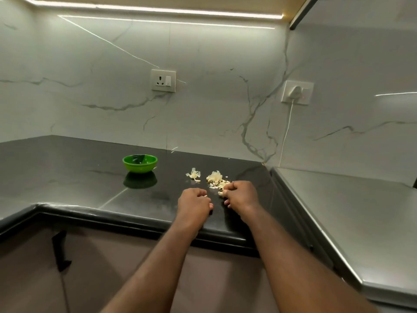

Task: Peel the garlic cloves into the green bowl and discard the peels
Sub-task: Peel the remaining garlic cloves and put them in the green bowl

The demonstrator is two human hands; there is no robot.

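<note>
Nothing legible — the green bowl (140,164), the wall sockets (163,80) and the bench (67,168) bear no readable marks.

Black countertop (67,168), veined marble wall (214,98), switched socket (163,80), white plug (296,92) and cord (286,132) in another socket (307,96).

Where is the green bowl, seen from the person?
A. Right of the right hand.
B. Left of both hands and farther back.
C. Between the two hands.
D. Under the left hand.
B: the bowl stands on the counter, left of the left hand and farther back; the right hand pinches garlic by the peels.
</note>
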